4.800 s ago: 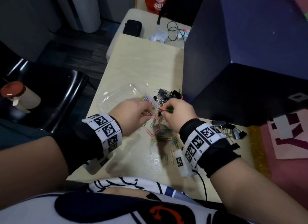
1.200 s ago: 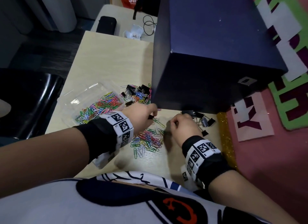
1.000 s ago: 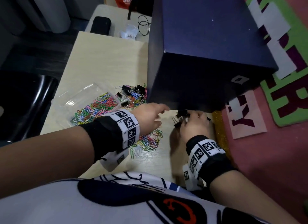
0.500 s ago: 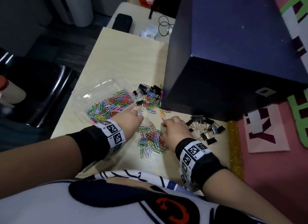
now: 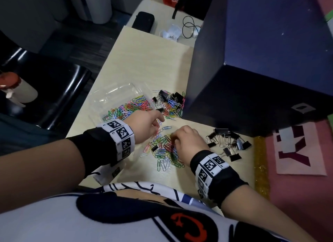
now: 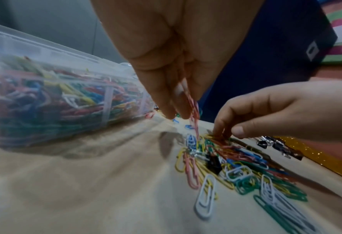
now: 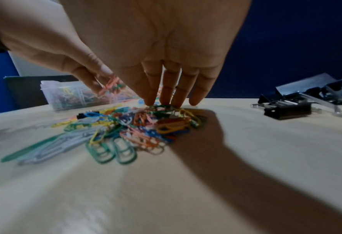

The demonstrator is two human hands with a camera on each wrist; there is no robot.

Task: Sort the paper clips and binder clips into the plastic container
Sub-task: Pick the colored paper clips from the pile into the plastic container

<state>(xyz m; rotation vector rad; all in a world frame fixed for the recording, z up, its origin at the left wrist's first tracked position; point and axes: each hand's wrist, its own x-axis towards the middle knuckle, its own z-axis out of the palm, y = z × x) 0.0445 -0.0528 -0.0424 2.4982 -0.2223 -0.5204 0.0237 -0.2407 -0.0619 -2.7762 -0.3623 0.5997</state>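
A clear plastic container (image 5: 115, 95) (image 6: 46, 95) on the left of the table holds many coloured paper clips. In front of it lies a loose pile of paper clips (image 5: 163, 151) (image 7: 138, 126) with one small black binder clip (image 5: 154, 148) in it. My left hand (image 5: 147, 126) pinches a pink paper clip (image 6: 194, 114) that hangs just above the pile's far edge. My right hand (image 5: 187, 140) has its fingertips (image 7: 166, 99) down on the pile, thumb close, pinching clips. A heap of black binder clips (image 5: 227, 142) lies to the right. A mixed heap (image 5: 169, 103) lies behind.
A large dark blue box (image 5: 252, 61) stands on the right of the pale table (image 5: 144, 61), close behind the heaps. A black chair seat (image 5: 54, 90) and a bottle (image 5: 16, 90) are left of the table. A black case (image 5: 143, 23) and a cable lie far back.
A second ago my right hand was at the black binder clips on the right; it has come left onto the paper clip pile. My left hand now has a pink clip lifted.
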